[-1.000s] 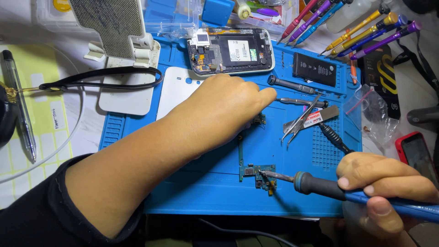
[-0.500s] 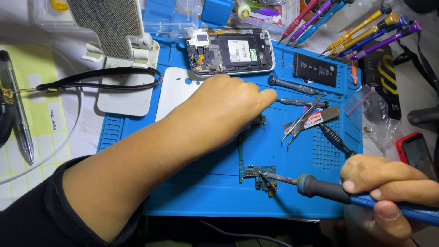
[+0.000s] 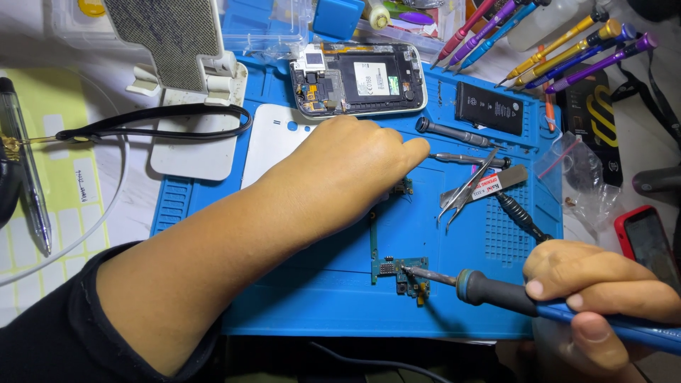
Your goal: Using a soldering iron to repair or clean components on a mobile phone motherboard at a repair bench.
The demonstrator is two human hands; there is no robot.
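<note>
Hands: right hand grips soldering iron, tip on circuit board; left hand, fingers curled, presses board's upper end. Step: soldering; next needs steady tip.

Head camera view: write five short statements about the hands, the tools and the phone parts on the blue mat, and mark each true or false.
1. The right hand grips the soldering iron. True.
2. The iron's tip rests on the opened phone. False: it meets the small circuit board.
3. The left hand lies on the blue mat. True.
4. The black battery sits inside the phone. False: it lies apart on the mat.
5. The tweezers are in the left hand. False: they lie loose.
</note>
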